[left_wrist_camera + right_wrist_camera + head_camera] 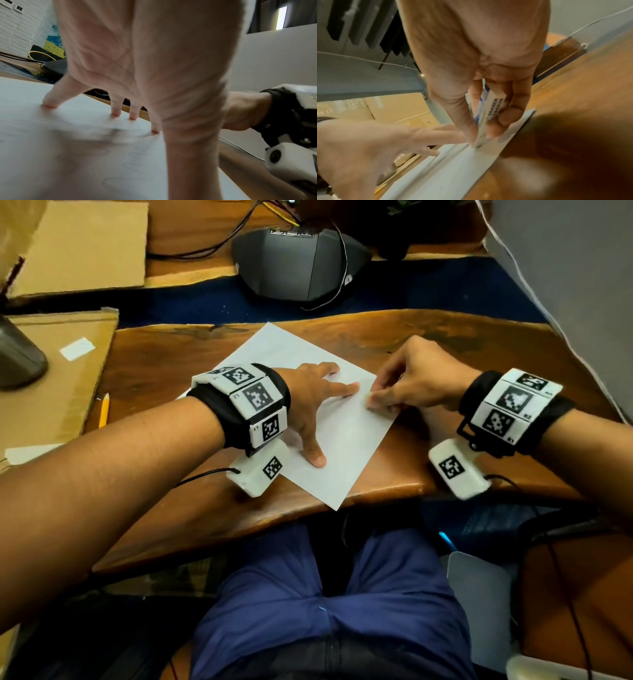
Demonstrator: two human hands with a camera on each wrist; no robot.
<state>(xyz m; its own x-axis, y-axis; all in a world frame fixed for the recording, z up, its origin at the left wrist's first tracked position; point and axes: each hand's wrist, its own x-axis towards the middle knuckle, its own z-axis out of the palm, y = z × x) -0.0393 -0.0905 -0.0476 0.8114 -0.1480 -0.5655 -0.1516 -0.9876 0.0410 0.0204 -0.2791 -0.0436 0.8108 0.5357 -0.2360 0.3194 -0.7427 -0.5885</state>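
A white sheet of paper (346,446) lies at an angle on the wooden desk (164,371). My left hand (317,398) rests on it with spread straight fingers (49,102) pressing it flat; faint pencil squiggles (135,159) show on the paper (68,155). My right hand (407,386) pinches a white eraser (489,115) with blue print between thumb and fingers. The eraser's lower end touches the paper (453,169) near its right edge, just beside the left hand's fingertips (433,152). In the head view the eraser is hidden by the right hand.
A yellow pencil (103,410) lies left of the paper beside a cardboard sheet (51,392). A dark cylinder (19,357) stands far left. A black conference phone (298,261) with cables sits behind. The desk's front edge (274,529) is just above my lap.
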